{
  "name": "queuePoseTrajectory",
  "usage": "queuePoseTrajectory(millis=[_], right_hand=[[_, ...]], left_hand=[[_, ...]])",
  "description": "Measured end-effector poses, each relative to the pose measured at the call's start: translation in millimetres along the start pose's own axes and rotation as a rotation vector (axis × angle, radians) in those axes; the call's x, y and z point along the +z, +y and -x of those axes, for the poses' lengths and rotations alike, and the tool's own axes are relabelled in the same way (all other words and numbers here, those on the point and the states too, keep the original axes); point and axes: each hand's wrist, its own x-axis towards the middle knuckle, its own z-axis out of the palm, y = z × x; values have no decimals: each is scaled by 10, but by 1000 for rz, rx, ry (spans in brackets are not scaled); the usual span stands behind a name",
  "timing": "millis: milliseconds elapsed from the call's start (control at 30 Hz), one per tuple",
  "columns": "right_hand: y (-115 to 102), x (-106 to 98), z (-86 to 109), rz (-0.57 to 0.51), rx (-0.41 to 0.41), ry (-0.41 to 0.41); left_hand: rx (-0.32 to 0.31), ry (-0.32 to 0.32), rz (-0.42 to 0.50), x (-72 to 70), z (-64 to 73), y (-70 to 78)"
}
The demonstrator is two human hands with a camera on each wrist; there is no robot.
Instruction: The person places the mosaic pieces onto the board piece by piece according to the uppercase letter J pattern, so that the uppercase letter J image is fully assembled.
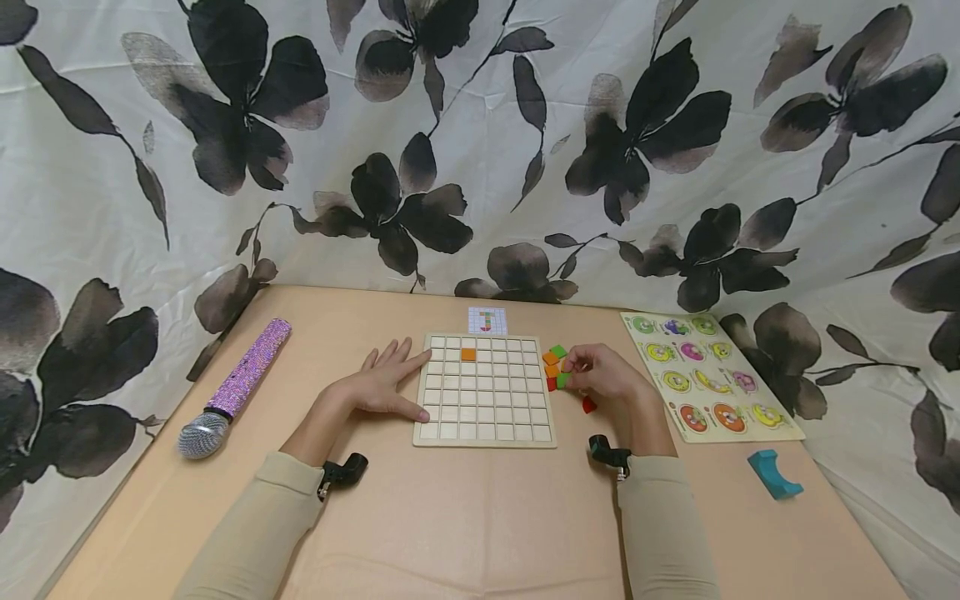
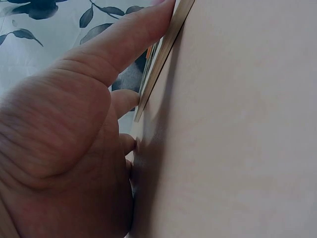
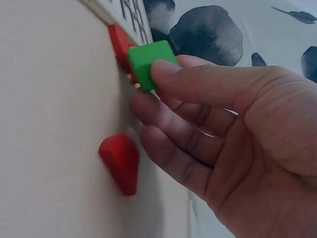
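Pinching a green tile (image 3: 140,57) near the three o'clock edge of the grid board (image 1: 483,411), our right hand (image 1: 611,377) has its thumb on the flat face; our left hand (image 1: 377,385), fingers spread, touches the nine o'clock edge. We judge the tile light, stiff, sturdy and slightly slick, so we'd hold it by opposite side edges.

Mostly hidden behind green tile (image 3: 148,55) in right grip (image 3: 247,144): orange pieces (image 3: 132,77). Cut off above grip, right wrist view: board (image 3: 119,18).
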Motion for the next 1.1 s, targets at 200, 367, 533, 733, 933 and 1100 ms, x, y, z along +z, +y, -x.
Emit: queuePoseTrajectory(millis=[200, 367, 533, 733, 933, 1100], right_hand=[[-110, 29, -13, -5, -40, 73], [-201, 91, -64, -23, -97, 139], [-255, 155, -120, -119, -128, 166], [-316, 244, -177, -210, -156, 159], [-382, 333, -257, -225, -191, 178], [-422, 414, -342, -254, -211, 214]], left_hand=[[3, 2, -5, 6, 1, -3], [-1, 3, -7, 11, 1, -12], [-1, 5, -8, 11, -1, -8], [0, 8, -12, 4, 3, -4], [2, 11, -17, 5, 7, 2], [-1, 8, -10, 0, 22, 21]])
